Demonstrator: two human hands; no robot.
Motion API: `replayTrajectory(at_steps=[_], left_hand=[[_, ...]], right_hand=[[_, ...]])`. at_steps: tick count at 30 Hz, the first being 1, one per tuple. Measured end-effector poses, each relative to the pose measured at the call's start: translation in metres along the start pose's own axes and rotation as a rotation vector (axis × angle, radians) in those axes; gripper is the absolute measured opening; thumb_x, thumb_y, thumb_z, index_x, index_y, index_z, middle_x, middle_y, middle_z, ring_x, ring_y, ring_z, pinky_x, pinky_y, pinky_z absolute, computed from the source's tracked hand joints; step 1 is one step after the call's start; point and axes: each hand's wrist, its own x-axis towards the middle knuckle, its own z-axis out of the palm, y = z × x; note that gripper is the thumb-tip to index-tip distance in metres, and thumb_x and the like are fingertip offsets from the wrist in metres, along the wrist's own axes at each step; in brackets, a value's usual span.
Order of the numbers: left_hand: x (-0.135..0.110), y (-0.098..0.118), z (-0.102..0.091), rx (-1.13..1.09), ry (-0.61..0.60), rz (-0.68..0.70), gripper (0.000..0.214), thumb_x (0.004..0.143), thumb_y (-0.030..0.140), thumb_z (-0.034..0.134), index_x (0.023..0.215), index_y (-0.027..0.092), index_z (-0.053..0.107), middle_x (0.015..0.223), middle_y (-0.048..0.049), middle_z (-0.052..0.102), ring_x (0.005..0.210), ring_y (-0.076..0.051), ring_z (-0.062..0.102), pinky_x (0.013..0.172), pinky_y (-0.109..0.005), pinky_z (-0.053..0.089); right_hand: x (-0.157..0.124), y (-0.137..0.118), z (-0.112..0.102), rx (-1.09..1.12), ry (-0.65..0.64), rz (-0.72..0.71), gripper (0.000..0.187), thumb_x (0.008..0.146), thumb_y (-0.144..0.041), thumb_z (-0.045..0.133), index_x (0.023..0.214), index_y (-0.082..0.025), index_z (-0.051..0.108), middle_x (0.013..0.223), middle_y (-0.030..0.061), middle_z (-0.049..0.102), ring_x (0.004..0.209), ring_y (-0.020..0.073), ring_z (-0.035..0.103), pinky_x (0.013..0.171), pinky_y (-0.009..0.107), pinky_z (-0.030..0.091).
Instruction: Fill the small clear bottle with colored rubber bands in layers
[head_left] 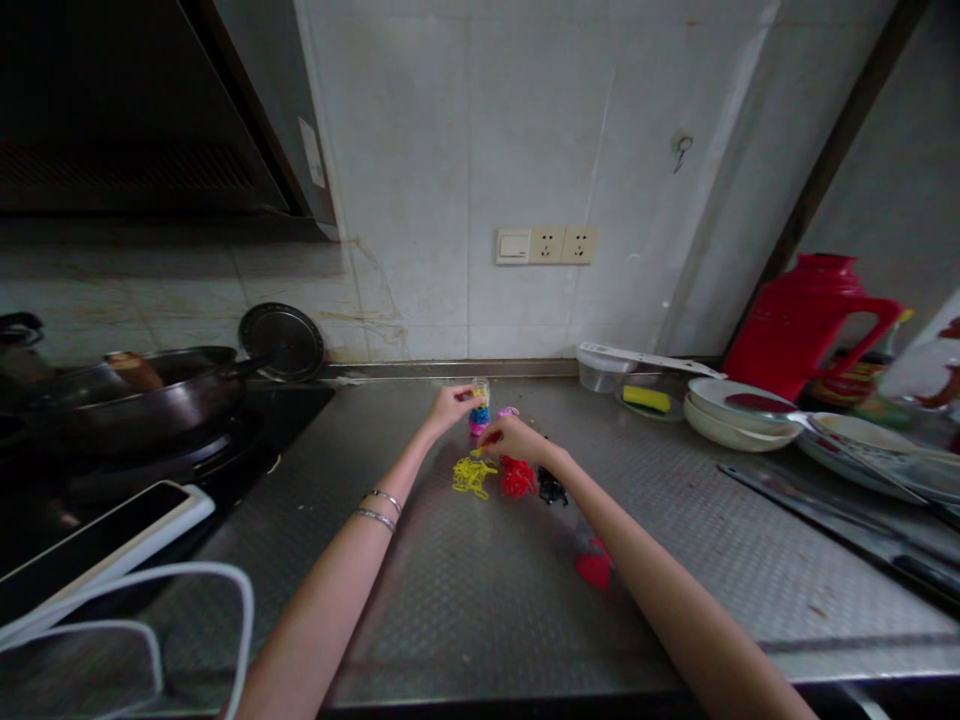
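Note:
My left hand is closed around a small clear jar standing on the steel counter; the jar shows coloured layers inside. My right hand rests just right of the jar, fingers pinched together near its base on something too small to name. Below the hands lie small piles of tiny loops: yellow, red and black. A pink bit lies beside the jar. A red lid-like piece sits partly hidden under my right forearm.
A wok and round lid stand on the stove at left, a phone near it. At right are stacked plates, a yellow sponge, a clear tub, a red thermos jug and a knife.

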Motion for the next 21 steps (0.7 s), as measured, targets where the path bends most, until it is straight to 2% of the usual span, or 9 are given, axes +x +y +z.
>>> replayTrajectory(at_steps=[6,11,15,21], left_hand=[[0.001,-0.004,0.000,0.012,0.000,0.009,0.042,0.061,0.038,0.065,0.092,0.010,0.066,0.080,-0.0079,0.067,0.069,-0.016,0.055,0.065,-0.026,0.042],[0.002,-0.007,-0.001,0.031,-0.014,0.043,0.042,0.062,0.039,0.063,0.093,0.011,0.066,0.082,-0.0071,0.067,0.067,-0.014,0.054,0.064,-0.025,0.041],[0.003,-0.006,-0.001,0.024,-0.015,0.064,0.038,0.063,0.039,0.062,0.089,0.011,0.067,0.077,-0.0058,0.066,0.064,-0.013,0.052,0.059,-0.023,0.038],[0.001,-0.003,-0.002,0.007,-0.030,0.086,0.034,0.065,0.038,0.060,0.086,0.012,0.068,0.074,-0.0036,0.065,0.060,-0.011,0.049,0.056,-0.022,0.036]], right_hand=[[-0.001,-0.002,-0.003,0.055,0.079,-0.007,0.021,0.069,-0.022,0.055,0.082,-0.013,0.069,0.070,0.0026,0.066,0.062,0.0116,0.055,0.057,0.019,0.040],[-0.001,-0.004,-0.016,0.092,0.146,0.026,0.023,0.068,-0.029,0.058,0.080,-0.013,0.069,0.069,0.0029,0.066,0.061,0.0119,0.056,0.056,0.020,0.041],[0.005,-0.008,-0.036,0.126,0.183,0.010,0.024,0.068,-0.029,0.057,0.080,-0.012,0.068,0.070,0.0036,0.066,0.059,0.0113,0.055,0.056,0.020,0.041],[0.024,-0.015,-0.083,0.092,0.257,0.004,0.021,0.065,-0.023,0.059,0.079,-0.010,0.068,0.073,0.0049,0.066,0.064,0.0122,0.057,0.060,0.021,0.044]])
